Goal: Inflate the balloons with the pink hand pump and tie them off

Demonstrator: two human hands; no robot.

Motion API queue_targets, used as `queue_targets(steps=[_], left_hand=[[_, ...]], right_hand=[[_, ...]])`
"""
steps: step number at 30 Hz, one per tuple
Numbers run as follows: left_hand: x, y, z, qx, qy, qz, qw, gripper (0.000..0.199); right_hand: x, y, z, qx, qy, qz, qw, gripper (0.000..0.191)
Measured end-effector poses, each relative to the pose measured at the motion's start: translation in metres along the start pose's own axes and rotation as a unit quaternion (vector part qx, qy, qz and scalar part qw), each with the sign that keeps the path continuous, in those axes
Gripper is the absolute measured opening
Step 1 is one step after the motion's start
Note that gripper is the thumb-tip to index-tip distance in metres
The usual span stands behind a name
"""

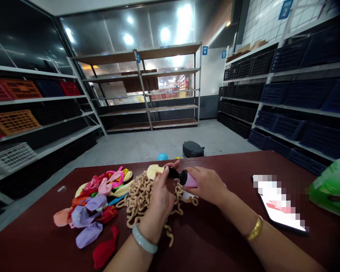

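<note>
My left hand (162, 198) pinches a limp pale yellow balloon (154, 172) by its neck, around the black nozzle of a pump. The pump's pink body (190, 180) lies in the closed fingers of my right hand (209, 185). Under and beside my left hand is a heap of beige curly strands (138, 196), partly covered by that hand. Farther left, several flat balloons in purple, pink, red and other colours lie piled, among them a purple balloon (89, 234). A red balloon (105, 249) rests nearer to me.
A phone-like device with a lit screen (280, 206) lies on the dark red table (226, 238), left of a green package (333, 189). Beyond the table, a blue balloon-like object (162, 156) and a dark bag-like object (193, 149) are visible. Shelves with crates stand on both sides.
</note>
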State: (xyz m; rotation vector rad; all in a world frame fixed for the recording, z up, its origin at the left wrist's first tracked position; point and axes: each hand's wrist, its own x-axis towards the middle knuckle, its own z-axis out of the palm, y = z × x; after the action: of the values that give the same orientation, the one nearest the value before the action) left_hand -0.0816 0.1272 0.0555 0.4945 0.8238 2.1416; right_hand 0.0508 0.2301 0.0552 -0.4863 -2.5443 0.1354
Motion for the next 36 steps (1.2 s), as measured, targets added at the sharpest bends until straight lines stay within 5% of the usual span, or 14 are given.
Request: queue_targets(steps=[13,18,28,36], left_hand=[[0.003,0.012,0.001,0.026,-0.012,0.06,0.998,0.05],[0.007,0.006,-0.002,0.042,0.006,0.116,0.992,0.032],[0.002,0.001,0.004,-0.053,-0.016,0.05,0.997,0.016],[0.025,0.046,-0.02,-0.128,-0.006,0.097,0.987,0.008]], right_hand=[[0.0,-0.005,0.003,0.011,0.017,0.013,1.0,0.056],[0.0,-0.008,0.002,0.032,0.006,0.017,0.999,0.053],[-0.001,-0.011,-0.002,0.034,-0.041,0.016,0.998,0.046],[0.001,0.006,0.008,-0.006,-0.032,0.005,0.999,0.05]])
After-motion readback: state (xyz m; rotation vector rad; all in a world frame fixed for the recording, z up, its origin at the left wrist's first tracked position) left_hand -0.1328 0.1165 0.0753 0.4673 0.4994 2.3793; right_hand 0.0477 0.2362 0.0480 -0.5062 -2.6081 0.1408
